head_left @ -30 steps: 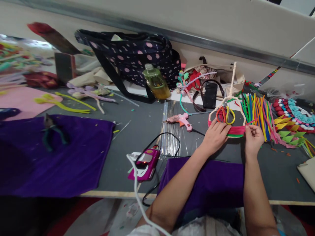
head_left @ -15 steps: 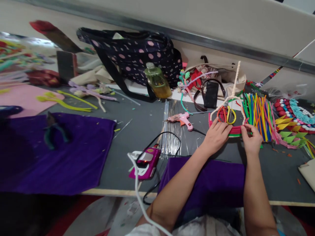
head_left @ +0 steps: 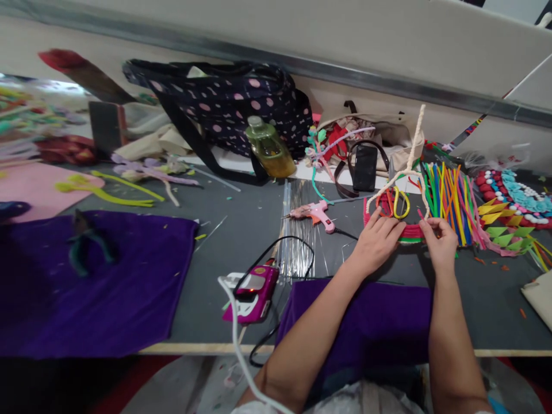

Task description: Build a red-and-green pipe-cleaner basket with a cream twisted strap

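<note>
In the head view, a small pink, red and green woven basket [head_left: 411, 233] with a cream braided handle [head_left: 413, 150] stands at the right of the grey table. My left hand [head_left: 378, 241] grips its near left side, fingers over the rim, thumb hidden. At the near right corner, my right hand [head_left: 440, 240] pinches a thin pink strip [head_left: 420, 214], whose tip sticks up from the fingers beside the handle's foot. Scissors [head_left: 402, 202] with yellow and orange loops show just beyond my left fingertips, within the handle's arch.
A pink glue gun [head_left: 321, 215] lies left of my hands, near clear sticks [head_left: 302, 253] and a magenta device [head_left: 259, 293] with cables. Coloured strips [head_left: 452, 201] lie right. Pliers [head_left: 88, 244] rest on purple cloth [head_left: 142, 287]. Behind stand a bottle [head_left: 271, 149] and dotted bag [head_left: 219, 109].
The view has shifted slightly. My right fingers have moved a little at the basket's corner, and the pink strip's tip now shows more clearly above them. My left hand stays on the basket.
</note>
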Available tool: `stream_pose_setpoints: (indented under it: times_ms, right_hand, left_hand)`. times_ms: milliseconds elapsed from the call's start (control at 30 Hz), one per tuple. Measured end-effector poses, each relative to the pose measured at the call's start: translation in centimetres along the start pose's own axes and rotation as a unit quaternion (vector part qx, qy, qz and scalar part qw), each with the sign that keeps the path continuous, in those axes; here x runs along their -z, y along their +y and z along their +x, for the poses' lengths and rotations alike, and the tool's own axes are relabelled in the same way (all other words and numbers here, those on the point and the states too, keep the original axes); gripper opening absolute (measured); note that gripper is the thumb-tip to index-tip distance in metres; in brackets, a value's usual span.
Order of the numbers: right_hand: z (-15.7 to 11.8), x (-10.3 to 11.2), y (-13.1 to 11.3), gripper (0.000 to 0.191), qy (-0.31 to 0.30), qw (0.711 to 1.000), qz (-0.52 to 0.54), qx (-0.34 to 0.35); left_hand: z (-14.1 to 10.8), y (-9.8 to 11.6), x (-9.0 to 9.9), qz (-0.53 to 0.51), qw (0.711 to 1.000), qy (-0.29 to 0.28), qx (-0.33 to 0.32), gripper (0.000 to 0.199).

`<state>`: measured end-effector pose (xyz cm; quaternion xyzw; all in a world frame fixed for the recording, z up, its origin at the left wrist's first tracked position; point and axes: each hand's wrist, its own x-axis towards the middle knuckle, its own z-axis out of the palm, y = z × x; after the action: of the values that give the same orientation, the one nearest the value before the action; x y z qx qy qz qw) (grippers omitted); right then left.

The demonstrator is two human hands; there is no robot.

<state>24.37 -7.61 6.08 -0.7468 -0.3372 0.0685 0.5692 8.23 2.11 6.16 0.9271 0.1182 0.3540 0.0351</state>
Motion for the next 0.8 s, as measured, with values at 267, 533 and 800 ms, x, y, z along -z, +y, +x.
stream_pose_setpoints:
  times_ms: [267, 533, 800]
  right_hand:
    - [0.05, 0.42, 0.08, 0.023, -0.054, 0.978, 0.191, -0.068]
    - [-0.04, 0.71, -0.43, 0.019, -0.172, 0.895, 0.372, -0.173]
    - [-0.12, 0.69, -0.42, 0.02, -0.219, 0.867, 0.415, -0.167]
  left_hand:
    - [-0.18, -0.41, -0.42, -0.053, 0.998, 0.003, 0.014, 0.035]
    - [-0.28, -0.65, -0.6, -0.093, 0.996, 0.004, 0.008, 0.035]
    - [-0.21, -0.65, -0.54, -0.092, 0.996, 0.01, 0.007, 0.035]
